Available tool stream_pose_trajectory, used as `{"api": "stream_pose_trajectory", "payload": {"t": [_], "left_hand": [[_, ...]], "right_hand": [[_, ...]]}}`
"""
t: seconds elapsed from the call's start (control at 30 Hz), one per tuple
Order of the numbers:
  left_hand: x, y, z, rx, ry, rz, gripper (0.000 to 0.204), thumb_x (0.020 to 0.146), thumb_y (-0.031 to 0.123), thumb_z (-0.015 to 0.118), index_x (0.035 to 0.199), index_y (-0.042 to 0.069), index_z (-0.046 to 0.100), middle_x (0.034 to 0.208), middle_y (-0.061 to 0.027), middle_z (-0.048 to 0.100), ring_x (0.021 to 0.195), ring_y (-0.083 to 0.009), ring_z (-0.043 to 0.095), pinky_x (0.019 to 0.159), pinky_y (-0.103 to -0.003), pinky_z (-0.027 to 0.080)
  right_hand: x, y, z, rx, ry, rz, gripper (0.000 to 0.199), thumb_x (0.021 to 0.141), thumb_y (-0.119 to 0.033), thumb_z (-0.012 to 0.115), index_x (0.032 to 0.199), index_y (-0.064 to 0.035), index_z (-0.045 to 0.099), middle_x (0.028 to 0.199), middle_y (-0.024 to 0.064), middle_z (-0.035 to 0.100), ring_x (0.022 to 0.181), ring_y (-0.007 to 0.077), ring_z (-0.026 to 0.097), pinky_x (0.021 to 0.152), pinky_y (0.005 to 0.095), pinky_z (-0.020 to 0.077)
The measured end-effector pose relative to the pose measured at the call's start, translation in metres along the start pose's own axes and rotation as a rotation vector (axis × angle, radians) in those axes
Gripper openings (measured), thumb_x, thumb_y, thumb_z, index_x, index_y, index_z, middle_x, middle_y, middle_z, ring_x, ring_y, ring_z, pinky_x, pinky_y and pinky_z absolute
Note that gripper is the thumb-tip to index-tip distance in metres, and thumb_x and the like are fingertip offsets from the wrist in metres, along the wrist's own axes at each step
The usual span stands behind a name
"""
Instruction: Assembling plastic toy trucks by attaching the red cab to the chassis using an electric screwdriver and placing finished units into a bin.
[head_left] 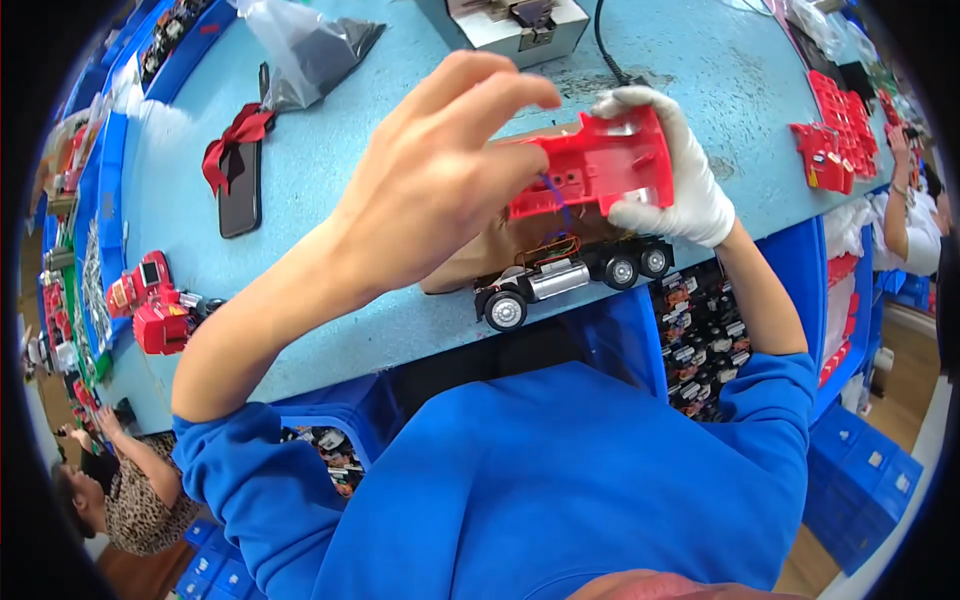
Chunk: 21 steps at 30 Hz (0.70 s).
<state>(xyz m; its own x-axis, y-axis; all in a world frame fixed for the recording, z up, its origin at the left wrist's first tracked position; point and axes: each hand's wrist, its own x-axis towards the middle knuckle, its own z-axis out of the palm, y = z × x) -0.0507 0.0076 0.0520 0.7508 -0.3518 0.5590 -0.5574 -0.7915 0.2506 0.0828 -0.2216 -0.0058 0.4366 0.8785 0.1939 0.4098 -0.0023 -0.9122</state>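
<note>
My right hand [692,185], in a white glove, grips the right end of a red plastic toy truck shell [625,165], its hollow underside facing up. My bare left hand [440,165] is over the shell's left end with its fingers apart; the thumb side is at the shell's edge, and that contact is partly hidden. A blue-purple wire [560,200] hangs from the shell toward the toy truck chassis [565,283]. The chassis has silver wheels, a silver tank and orange wires, and stands at the table's near edge beside brown cardboard [465,262].
Red truck parts lie at the left [160,305] and right [835,135] of the blue table [340,335]. A phone [240,190] with a red ribbon [235,145], a grey plastic bag [305,60] and a metal box [520,35] are farther back. A bin of chassis [695,340] is below; other people work at both sides.
</note>
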Motion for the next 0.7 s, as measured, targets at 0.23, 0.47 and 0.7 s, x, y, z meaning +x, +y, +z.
{"api": "stream_pose_trajectory", "payload": {"t": [0.23,0.47,0.7], "left_hand": [[-0.003,-0.018,0.058,-0.080,-0.211,-0.240,0.013,0.068,0.005,0.068,0.080,0.002,0.071,0.108,-0.0120,0.063,0.109,-0.0295,0.054,0.084,-0.037,0.050],[0.019,-0.027,0.052,-0.174,-0.725,-0.418,0.013,0.068,0.005,0.064,0.080,0.000,0.068,0.088,-0.0199,0.068,0.087,-0.0357,0.067,0.070,-0.042,0.055],[0.014,-0.030,0.060,-0.207,-0.609,-0.343,0.013,0.066,0.002,0.066,0.079,-0.002,0.067,0.083,-0.0220,0.067,0.079,-0.0378,0.068,0.065,-0.044,0.055]], "right_hand": [[-0.010,0.034,-0.007,0.112,0.107,-0.092,0.087,0.071,-0.025,0.083,0.141,-0.0086,0.034,0.134,0.0117,0.048,0.119,0.0218,0.050,0.100,0.0361,0.0423],[-0.037,0.068,-0.042,-0.653,0.317,0.568,0.067,0.082,-0.028,0.074,0.138,-0.0076,0.043,0.114,0.0122,0.062,0.102,0.0235,0.060,0.087,0.0357,0.0489],[0.039,-0.022,-0.087,0.593,0.990,0.022,0.037,0.089,-0.026,0.060,0.114,0.0012,0.058,0.083,0.0055,0.062,0.062,0.0144,0.056,0.063,0.0300,0.0514]]}}
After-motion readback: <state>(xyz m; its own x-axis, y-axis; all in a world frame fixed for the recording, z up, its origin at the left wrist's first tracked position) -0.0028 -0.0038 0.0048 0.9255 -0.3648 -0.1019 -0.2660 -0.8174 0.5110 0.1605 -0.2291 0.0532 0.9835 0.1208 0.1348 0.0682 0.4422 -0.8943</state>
